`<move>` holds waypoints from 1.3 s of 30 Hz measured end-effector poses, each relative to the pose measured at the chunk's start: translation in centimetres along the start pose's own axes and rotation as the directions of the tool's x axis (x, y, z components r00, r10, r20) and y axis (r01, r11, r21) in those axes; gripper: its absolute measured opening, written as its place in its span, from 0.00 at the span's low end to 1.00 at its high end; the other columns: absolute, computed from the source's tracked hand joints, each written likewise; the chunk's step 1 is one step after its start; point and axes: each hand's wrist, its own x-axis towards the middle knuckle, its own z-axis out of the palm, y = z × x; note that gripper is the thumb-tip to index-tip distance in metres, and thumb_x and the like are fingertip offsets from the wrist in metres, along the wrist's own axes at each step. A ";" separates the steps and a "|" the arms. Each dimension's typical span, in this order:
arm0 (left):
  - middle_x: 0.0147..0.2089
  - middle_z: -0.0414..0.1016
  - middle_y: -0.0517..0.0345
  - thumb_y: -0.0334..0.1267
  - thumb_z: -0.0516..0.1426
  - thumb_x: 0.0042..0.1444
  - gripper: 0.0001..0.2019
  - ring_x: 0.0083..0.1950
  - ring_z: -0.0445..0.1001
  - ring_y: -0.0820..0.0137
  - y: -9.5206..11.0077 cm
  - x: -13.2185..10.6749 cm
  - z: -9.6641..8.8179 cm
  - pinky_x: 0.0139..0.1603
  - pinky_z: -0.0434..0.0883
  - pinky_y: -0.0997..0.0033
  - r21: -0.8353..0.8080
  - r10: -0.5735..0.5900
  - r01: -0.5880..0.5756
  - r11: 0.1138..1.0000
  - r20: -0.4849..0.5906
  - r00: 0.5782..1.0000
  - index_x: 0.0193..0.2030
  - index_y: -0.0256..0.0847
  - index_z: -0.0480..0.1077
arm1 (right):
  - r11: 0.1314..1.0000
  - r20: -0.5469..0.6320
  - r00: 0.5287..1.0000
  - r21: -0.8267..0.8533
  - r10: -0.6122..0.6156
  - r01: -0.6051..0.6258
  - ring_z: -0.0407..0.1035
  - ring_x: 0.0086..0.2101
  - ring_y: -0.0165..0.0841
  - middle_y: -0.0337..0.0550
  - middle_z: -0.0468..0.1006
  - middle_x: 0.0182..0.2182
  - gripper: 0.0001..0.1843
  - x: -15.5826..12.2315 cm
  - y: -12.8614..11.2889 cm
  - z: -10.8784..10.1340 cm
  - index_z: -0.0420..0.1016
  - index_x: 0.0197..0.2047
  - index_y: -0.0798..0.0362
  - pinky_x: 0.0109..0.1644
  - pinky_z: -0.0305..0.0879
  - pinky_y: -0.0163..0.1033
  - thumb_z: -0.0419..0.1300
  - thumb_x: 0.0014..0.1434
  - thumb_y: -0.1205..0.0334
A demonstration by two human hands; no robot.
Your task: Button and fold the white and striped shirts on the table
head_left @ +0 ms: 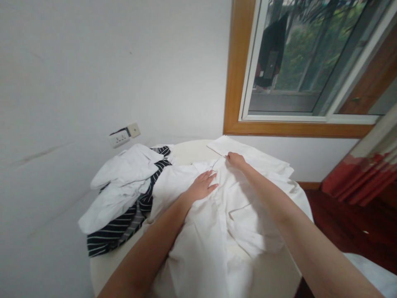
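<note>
A white shirt point(204, 231) lies spread over a pale round table point(189, 150), its front running toward me and a sleeve-like part stretching to the far right. My left hand point(203, 185) rests flat on the cloth left of the front edge, fingers extended and holding nothing. Close to the far end of that edge, my right hand point(236, 160) is closed in a pinch on the shirt fabric. Its fingertips are partly hidden by the hand itself.
Left of the shirt lies a heap of crumpled white cloth point(130, 165) on black-and-white striped fabric point(114, 231). Behind stands a wall with a socket point(119, 138). A wood-framed window point(235, 74) and a red-and-cream curtain point(356, 178) are at right.
</note>
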 end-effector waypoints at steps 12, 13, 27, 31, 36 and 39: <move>0.70 0.54 0.45 0.57 0.39 0.64 0.32 0.70 0.52 0.56 0.0 -0.1 0.9 0.68 0.53 0.51 0.015 -0.072 0.072 0.997 0.008 0.997 0.68 0.40 0.54 | 0.997 -0.057 0.998 -0.068 -0.023 0.019 0.67 0.51 0.42 0.58 0.73 0.50 0.21 -0.5 -0.1 0.4 0.67 0.53 0.58 0.51 0.62 0.44 0.41 0.68 0.57; 0.70 0.54 0.45 0.57 0.39 0.64 0.32 0.70 0.52 0.56 -0.1 -0.1 1.0 0.68 0.53 0.51 0.016 -0.073 0.073 0.997 0.004 0.997 0.68 0.41 0.55 | 0.997 -0.074 0.997 -0.072 -0.019 0.014 0.66 0.52 0.43 0.59 0.73 0.51 0.23 -0.7 0.1 0.2 0.68 0.53 0.57 0.52 0.61 0.45 0.39 0.69 0.55; 0.67 0.60 0.50 0.47 0.43 0.66 0.21 0.68 0.56 0.60 0.1 -0.1 -0.5 0.67 0.56 0.53 -0.015 -0.038 0.038 0.999 -0.016 0.999 0.60 0.47 0.65 | 0.857 0.100 0.870 -0.149 -0.483 0.493 0.62 0.52 0.45 0.50 0.73 0.49 0.14 0.1 -4.0 -1.4 0.78 0.47 0.47 0.52 0.59 0.44 0.59 0.58 0.57; 0.63 0.64 0.51 0.38 0.46 0.64 0.14 0.65 0.61 0.65 0.3 -0.1 -1.8 0.65 0.60 0.57 -0.049 -0.011 0.008 0.999 -0.057 0.998 0.49 0.44 0.69 | 0.864 0.020 0.871 -0.124 -0.490 0.489 0.63 0.50 0.43 0.50 0.73 0.46 0.11 0.3 -4.1 -1.2 0.79 0.41 0.51 0.51 0.59 0.42 0.60 0.57 0.57; 0.63 0.64 0.53 0.34 0.48 0.61 0.10 0.64 0.60 0.63 0.4 0.1 -2.4 0.64 0.61 0.55 -0.093 -0.016 0.008 0.996 -0.091 0.996 0.43 0.44 0.69 | 0.916 -0.034 0.915 -0.022 -0.401 0.401 0.63 0.50 0.41 0.49 0.72 0.47 0.13 -0.1 -4.1 -0.3 0.77 0.44 0.52 0.51 0.58 0.38 0.58 0.59 0.56; 0.63 0.62 0.50 0.35 0.46 0.63 0.11 0.64 0.60 0.63 0.3 0.4 -2.2 0.65 0.60 0.56 -0.123 -0.061 0.043 0.992 -0.149 0.987 0.45 0.43 0.68 | 0.932 -0.061 0.931 0.024 -0.360 0.362 0.63 0.50 0.40 0.50 0.71 0.48 0.14 -0.6 -4.3 0.2 0.76 0.46 0.52 0.51 0.58 0.38 0.58 0.59 0.57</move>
